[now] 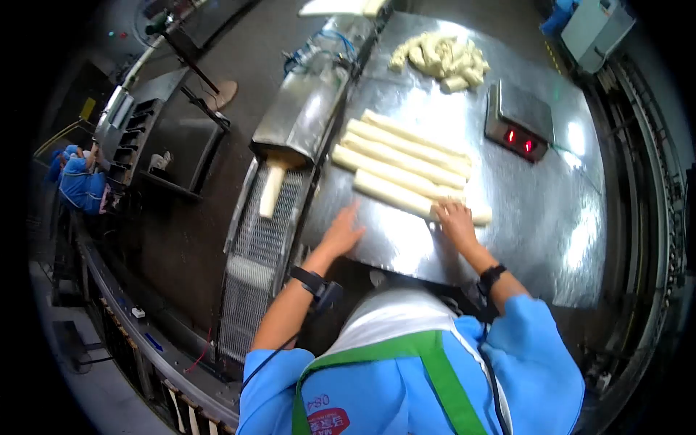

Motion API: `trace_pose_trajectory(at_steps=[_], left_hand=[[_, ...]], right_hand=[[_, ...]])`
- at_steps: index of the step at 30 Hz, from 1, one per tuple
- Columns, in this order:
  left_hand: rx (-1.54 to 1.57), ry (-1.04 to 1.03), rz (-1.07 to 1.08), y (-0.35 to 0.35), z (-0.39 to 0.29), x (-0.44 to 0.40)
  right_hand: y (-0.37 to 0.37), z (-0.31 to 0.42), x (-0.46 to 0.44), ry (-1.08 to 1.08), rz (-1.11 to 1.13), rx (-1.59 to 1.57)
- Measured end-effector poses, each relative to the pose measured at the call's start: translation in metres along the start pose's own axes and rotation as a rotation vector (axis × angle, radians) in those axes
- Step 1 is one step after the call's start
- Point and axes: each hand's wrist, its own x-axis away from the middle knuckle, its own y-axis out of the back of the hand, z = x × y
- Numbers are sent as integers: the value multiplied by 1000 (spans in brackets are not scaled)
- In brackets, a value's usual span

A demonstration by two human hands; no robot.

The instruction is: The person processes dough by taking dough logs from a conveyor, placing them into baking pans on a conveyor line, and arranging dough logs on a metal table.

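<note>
Several long pale dough rolls (406, 156) lie side by side on the shiny metal table (551, 196). My right hand (454, 219) rests with its fingertips on the nearest roll (395, 193), close to that roll's right end. Over the table's left edge, my left hand (344, 230) has its fingers spread and holds nothing. On the mesh conveyor (250, 290) to the left, a dough piece (272, 191) sticks out from under the metal housing (301, 116). A heap of dough pieces (441, 59) sits at the table's far side.
A metal scale (518, 119) with red digits stands on the right part of the table. At the far left, a person in blue (81, 181) is beside other equipment. A grey box (598, 32) stands at the upper right, near rails along the right side.
</note>
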Motion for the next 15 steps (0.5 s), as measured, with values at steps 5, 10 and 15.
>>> trace_pose_trajectory(at_steps=[5,10,15], left_hand=[[-370,-2,34,-23,-16,-26],[-469,56,0,-13,-24,-35],[-544,50,12,-2,-22,-38]], right_hand=[[-17,0,-13,83,73,-65],[-5,11,-33,216,-131,2],[-8,-29,-22,231,-55,163]])
